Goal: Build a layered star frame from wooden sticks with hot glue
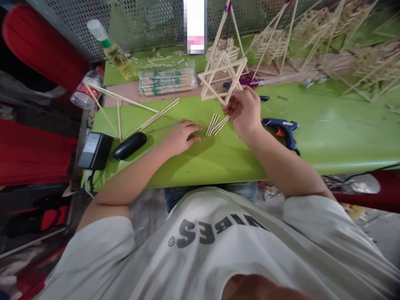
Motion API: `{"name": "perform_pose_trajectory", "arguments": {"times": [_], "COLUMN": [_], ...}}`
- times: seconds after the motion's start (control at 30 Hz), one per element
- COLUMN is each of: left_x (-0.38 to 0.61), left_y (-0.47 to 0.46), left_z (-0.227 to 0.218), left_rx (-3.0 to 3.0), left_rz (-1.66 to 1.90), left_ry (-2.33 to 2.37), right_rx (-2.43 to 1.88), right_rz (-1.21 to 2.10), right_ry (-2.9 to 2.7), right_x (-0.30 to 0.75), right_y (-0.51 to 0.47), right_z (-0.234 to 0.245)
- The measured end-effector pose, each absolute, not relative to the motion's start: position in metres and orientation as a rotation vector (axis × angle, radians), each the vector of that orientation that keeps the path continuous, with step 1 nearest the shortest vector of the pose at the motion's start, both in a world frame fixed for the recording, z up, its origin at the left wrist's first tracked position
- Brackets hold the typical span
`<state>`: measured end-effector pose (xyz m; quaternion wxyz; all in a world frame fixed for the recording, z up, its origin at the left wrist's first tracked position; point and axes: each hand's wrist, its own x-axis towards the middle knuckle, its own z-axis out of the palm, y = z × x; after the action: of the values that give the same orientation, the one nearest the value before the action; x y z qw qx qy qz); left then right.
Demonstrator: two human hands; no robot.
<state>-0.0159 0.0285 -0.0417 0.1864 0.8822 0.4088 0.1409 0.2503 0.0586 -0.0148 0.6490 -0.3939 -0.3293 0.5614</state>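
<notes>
My right hand [245, 110] is closed on the lower corner of a star-shaped frame of wooden sticks [222, 75] and holds it tilted up above the green table [331, 133]. Just below that hand lies a small bunch of short sticks [216, 124]. My left hand [181, 136] rests flat on the table with its fingers stretched toward those sticks, holding nothing.
A blue glue gun [281, 128] lies right of my right hand. Long sticks [150, 112], a black case [129, 145] and a power adapter [93, 150] sit at the left. A packet of sticks [167, 81], two bottles [114, 52] and several stick structures [312, 37] line the back.
</notes>
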Motion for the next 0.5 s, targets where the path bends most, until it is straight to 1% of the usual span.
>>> {"name": "perform_pose_trajectory", "arguments": {"times": [0.17, 0.3, 0.37, 0.5], "left_x": [-0.008, -0.016, -0.025, -0.035], "left_y": [0.037, 0.037, 0.037, 0.045], "left_z": [-0.045, -0.037, -0.029, -0.007], "left_rx": [2.397, 2.139, 1.996, 1.746], "left_rz": [0.541, 0.86, 0.979, 1.016], "left_ry": [1.241, 1.303, 1.255, 1.016], "right_rx": [-0.854, -0.826, -0.819, -0.798], "right_rz": [1.338, 1.379, 1.411, 1.466], "right_ry": [-0.786, -0.794, -0.798, -0.851], "right_x": [0.251, 0.249, 0.247, 0.245], "right_y": [0.058, 0.053, 0.049, 0.042], "right_z": [-0.018, -0.015, -0.012, -0.008]}}
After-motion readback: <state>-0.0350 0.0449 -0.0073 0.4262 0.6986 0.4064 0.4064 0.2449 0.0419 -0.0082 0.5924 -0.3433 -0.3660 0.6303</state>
